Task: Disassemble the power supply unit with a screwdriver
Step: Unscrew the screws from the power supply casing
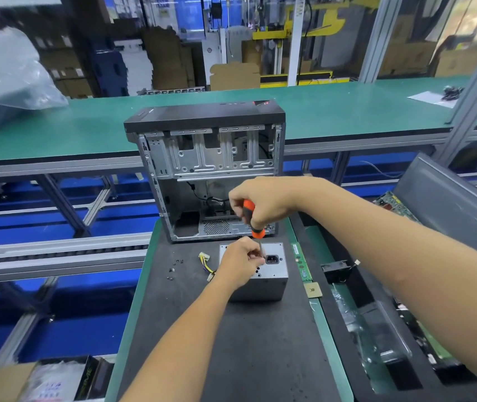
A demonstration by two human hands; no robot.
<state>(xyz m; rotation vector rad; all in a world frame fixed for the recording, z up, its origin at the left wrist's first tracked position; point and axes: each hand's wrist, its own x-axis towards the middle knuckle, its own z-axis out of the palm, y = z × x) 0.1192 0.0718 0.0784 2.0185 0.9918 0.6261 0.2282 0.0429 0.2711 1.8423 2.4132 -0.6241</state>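
**Unscrewing the PSU's top face**

The PSU (260, 274) sits on the mat before the case (205, 169). Right hand (263, 207) grips the screwdriver (253, 220); left hand (241, 264) pinches its shaft (steadying the tip). Next, probably: steady downward pressure while turning.

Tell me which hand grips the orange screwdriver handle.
The right hand grips the screwdriver; the left hand pinches its shaft by the power supply.
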